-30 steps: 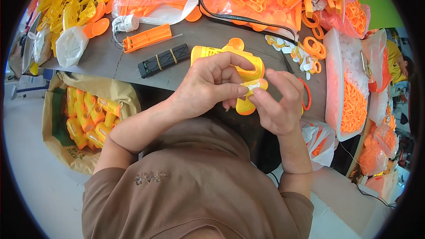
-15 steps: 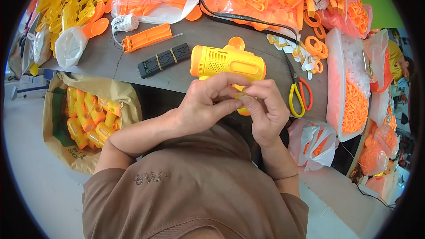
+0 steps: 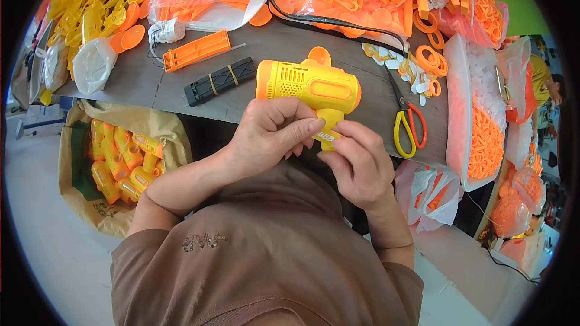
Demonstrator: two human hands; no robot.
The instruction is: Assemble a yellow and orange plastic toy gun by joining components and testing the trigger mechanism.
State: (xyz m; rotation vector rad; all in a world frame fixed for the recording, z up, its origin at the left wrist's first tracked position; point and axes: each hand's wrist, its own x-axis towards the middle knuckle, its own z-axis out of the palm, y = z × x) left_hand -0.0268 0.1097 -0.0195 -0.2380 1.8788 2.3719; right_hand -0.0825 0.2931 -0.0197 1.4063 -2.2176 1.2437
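A yellow toy gun with orange ends lies along the table's near edge, its handle pointing towards me. My left hand is closed around the left of the handle, its thumb lying on the handle's face. From the right, my right hand pinches the lower handle between thumb and fingers. A pale printed label shows on the handle between the two hands. An orange round piece stands beyond the gun's body. Left of the gun lie a black banded battery-like block and an orange tray-shaped part.
Scissors with yellow and red handles lie to the right, near loose stickers and orange rings. A tub of small parts stands at the right edge. A sack of yellow toy guns sits at the lower left.
My hands, earlier together pinching something small in front of the handle, have moved apart. The handle and its label now show between them. The left thumb now rests on the handle.
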